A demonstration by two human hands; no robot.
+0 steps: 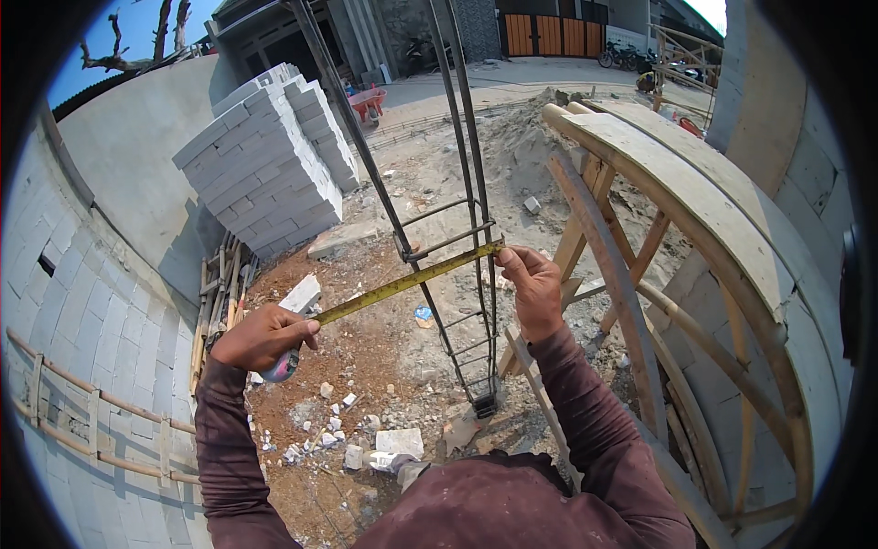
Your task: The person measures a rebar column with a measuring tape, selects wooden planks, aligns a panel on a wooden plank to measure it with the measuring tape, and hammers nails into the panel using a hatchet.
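A yellow tape measure blade (pixel 402 285) stretches between my hands, across an upright steel rebar cage (pixel 450 240) with square stirrups. My left hand (pixel 261 337) is closed around the tape measure's case (pixel 282 366), mostly hidden under the palm, with the thumb along the blade. On the other side my right hand (pixel 532 288) pinches the blade's end beside the cage's right-hand bars. The blade slants up to the right, just below a stirrup. The foot of the cage (pixel 485 404) stands at the ground ahead of me.
Stacked pale blocks (pixel 265 156) rise at the far left, near a bundle of bamboo poles (pixel 219 284). A wooden scaffold platform (pixel 704 174) with slanted legs stands close on the right. Block walls flank both sides. Rubble (pixel 399 443) litters the ground; a red wheelbarrow (pixel 368 102) stands farther off.
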